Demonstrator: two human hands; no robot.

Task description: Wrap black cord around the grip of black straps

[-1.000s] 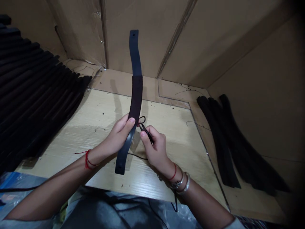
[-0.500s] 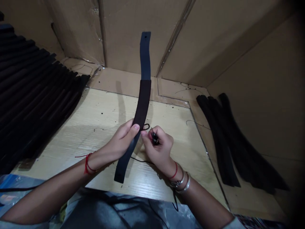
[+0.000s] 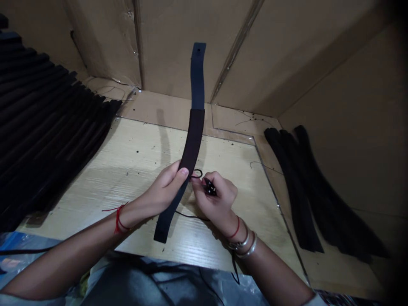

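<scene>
A long dark strap [image 3: 198, 85] stands slanted over the table, its middle wrapped by a dark brown sleeve [image 3: 194, 134]. There is a small hole near its top end. My left hand [image 3: 165, 187] grips the strap at the sleeve's lower end, thumb on the front. Close by on the right, my right hand [image 3: 219, 193] is curled round a small shiny black tool [image 3: 209, 187], mostly hidden by the fingers. A loop of black cord [image 3: 198, 173] sticks out from the sleeve's edge beside my right fingertips. More thin cord [image 3: 191, 216] runs behind the strap toward my right wrist.
Many dark strips [image 3: 47, 114] lie stacked at the left. Several black strips [image 3: 306, 187] rest at the right. Brown cardboard walls [image 3: 172, 51] enclose the pale wooden board [image 3: 134, 140], which carries small dark specks. Clear plastic [image 3: 28, 246] lies at the front left.
The strap and both hands appear slightly farther right in view. My right hand has drawn a little away from the sleeve's edge, and the cord loop shows more fully.
</scene>
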